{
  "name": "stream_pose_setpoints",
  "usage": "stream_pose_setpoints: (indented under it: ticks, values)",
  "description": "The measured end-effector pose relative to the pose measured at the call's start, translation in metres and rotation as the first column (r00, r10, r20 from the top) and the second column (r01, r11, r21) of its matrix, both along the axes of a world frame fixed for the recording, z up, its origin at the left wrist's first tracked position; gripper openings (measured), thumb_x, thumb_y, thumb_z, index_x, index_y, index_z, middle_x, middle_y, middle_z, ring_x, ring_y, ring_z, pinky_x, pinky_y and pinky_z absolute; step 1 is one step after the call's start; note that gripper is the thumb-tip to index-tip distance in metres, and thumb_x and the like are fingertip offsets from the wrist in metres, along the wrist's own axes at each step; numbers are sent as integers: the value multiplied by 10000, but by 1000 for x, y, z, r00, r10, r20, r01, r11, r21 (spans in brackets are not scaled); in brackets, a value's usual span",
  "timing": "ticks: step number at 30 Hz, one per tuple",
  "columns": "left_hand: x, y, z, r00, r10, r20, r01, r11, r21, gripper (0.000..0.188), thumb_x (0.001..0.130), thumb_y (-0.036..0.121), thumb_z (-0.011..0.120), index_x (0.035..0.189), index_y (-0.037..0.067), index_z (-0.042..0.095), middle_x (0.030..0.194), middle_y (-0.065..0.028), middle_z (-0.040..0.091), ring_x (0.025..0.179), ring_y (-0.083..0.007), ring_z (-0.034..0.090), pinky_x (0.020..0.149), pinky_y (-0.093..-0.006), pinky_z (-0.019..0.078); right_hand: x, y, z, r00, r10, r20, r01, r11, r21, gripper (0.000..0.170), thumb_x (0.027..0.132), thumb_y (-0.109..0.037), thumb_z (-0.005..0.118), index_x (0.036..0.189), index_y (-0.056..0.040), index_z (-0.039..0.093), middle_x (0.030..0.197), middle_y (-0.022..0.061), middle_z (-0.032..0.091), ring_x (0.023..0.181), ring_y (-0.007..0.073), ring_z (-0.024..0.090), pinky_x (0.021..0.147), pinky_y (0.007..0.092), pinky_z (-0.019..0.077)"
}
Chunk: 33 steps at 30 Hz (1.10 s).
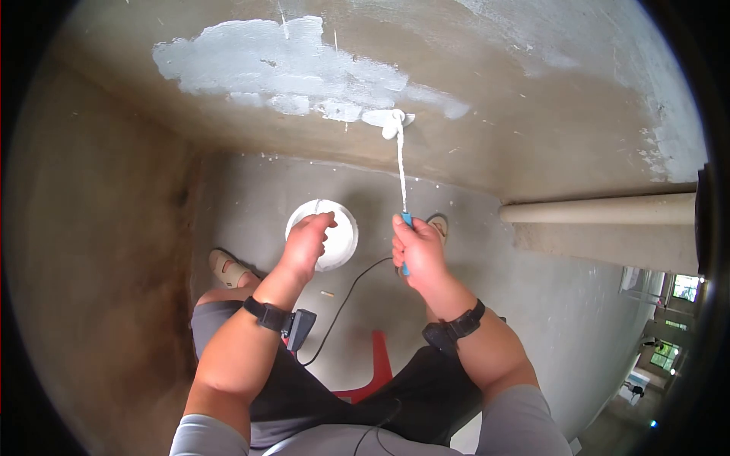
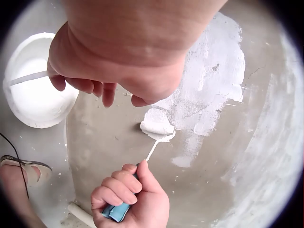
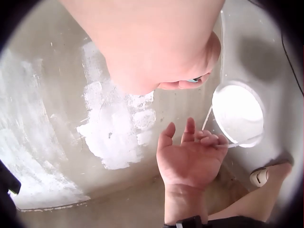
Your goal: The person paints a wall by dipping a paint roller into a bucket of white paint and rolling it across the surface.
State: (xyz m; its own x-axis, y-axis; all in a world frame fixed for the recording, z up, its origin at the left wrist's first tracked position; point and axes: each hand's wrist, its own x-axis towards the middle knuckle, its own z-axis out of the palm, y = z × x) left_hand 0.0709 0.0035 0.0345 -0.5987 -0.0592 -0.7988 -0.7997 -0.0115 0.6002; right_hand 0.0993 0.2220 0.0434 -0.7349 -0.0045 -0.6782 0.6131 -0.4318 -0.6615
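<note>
Your bucket and its bail look like smooth plastic. The wall is matt, its white patches rough. Your shorts are cloth.

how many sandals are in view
2: one sandal on the floor left of the white bucket, the other just beyond the right hand, partly hidden

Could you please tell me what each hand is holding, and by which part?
The right hand holds the paint roller by its blue handle; the left hand appears to hold the white bucket by its bail.
</note>
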Motion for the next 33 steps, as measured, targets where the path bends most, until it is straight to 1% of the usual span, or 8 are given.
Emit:
stream_pose_setpoints:
  ticks: [14,18,21,25,28,29,32,33]
  values:
    - [-7,-37,12,993,116,4,-116,993,5,400,888,442,614,1014,70,687,1014,-84,525,878,-198,472,786,-333,423,-34,-81,28,978,206,-20,-206,955,-214,200,993,-188,653,911,-78,508,667,-22,469,511,84,408,478,268,338]
    - [-8,-50,16,987,155,-31,-156,986,-61,411,863,439,603,966,48,672,1015,-114,596,978,-232,521,902,-351,413,-16,-92,73,974,225,0,-185,803,-567,177,940,-42,677,1018,-89,524,725,-14,503,582,90,480,532,262,370]
    - [-7,-56,9,981,188,-36,-191,979,-75,432,867,441,594,964,27,671,997,-113,598,967,-233,525,907,-346,412,10,-95,103,960,274,-62,-216,579,-786,273,943,-13,654,1135,-108,486,823,11,530,591,84,470,542,254,366]
    - [-3,-62,-7,986,157,-52,-159,986,-44,452,879,446,582,975,14,673,1002,-115,599,976,-228,523,909,-341,410,21,-88,156,901,400,-167,-369,505,-781,465,877,88,665,1214,-131,431,1050,132,557,658,100,504,594,239,398]
    - [-2,-60,-8,992,124,-10,-124,990,-60,465,888,459,575,1034,27,664,1063,-143,566,992,-239,505,913,-349,408,30,-86,154,839,360,-408,-539,457,-708,494,847,125,672,1192,-131,428,953,135,609,773,143,578,663,280,460]
    - [-3,-56,-11,982,182,-43,-184,981,-65,439,890,437,607,963,5,647,835,-38,472,704,-134,425,629,-280,379,34,-83,155,890,325,-320,-431,367,-824,479,845,122,680,1170,-123,429,895,144,637,829,170,614,692,288,478]
    - [1,-56,-6,995,103,19,-102,994,-39,436,900,459,568,1017,49,656,994,-99,538,871,-189,466,795,-322,415,44,-88,153,901,154,-406,-432,216,-876,590,759,180,766,1156,-78,415,967,295,673,743,293,691,698,237,528]
    - [2,-56,-11,994,105,26,-104,994,-31,436,900,459,568,1017,49,656,994,-99,538,871,-189,466,795,-322,415,41,-84,152,888,189,-420,-451,180,-874,579,755,186,761,1146,-56,409,930,282,676,772,276,698,656,244,521]
